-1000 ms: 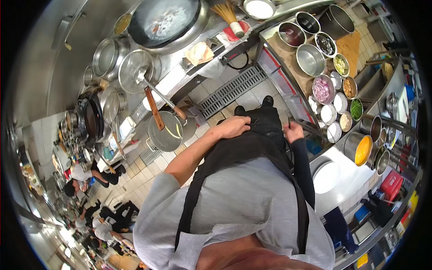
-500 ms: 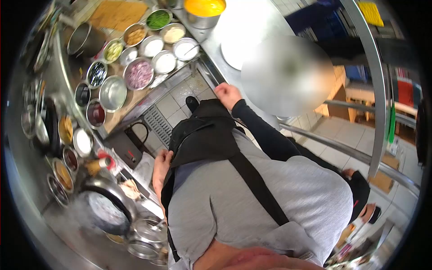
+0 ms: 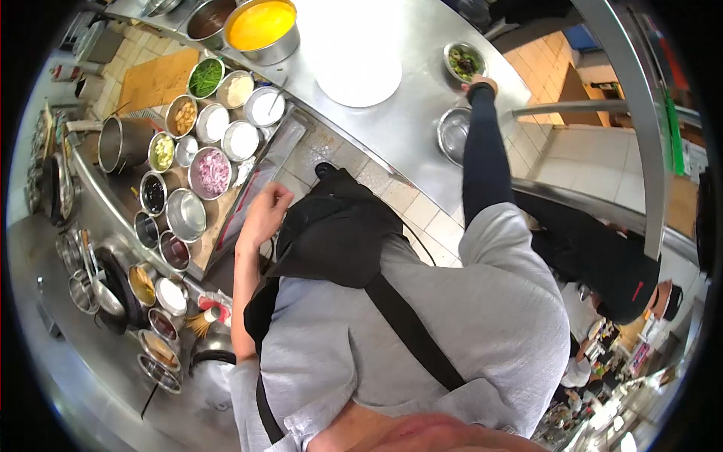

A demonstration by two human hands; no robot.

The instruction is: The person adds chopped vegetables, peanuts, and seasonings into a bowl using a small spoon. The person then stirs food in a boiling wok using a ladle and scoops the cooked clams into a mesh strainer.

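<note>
At the far right of the metal counter, my right hand (image 3: 480, 84), in a dark sleeve, reaches the near rim of a metal bowl of leafy greens (image 3: 464, 62). Its fingers are closed at the rim, partly hidden by the hand itself. An empty-looking metal bowl (image 3: 455, 135) sits just below it, beside my forearm. My left hand (image 3: 269, 211) hangs by my black apron (image 3: 331, 226), fingers loosely curled and slightly apart, with nothing visible in them. The nearest thing on that side is the prep station's edge.
Left are several metal bowls, including sliced red onion (image 3: 210, 173), green herbs (image 3: 205, 77) and white contents. A pot of orange liquid (image 3: 262, 30) and a white round plate (image 3: 359, 83) stand on the counter (image 3: 422, 98). A co-worker in black (image 3: 602, 264) stands right, beyond a metal rail.
My right arm has stretched out from near the counter's edge to the bowl of greens. My left hand has moved forward, away from my side. The view has shifted, showing more counter.
</note>
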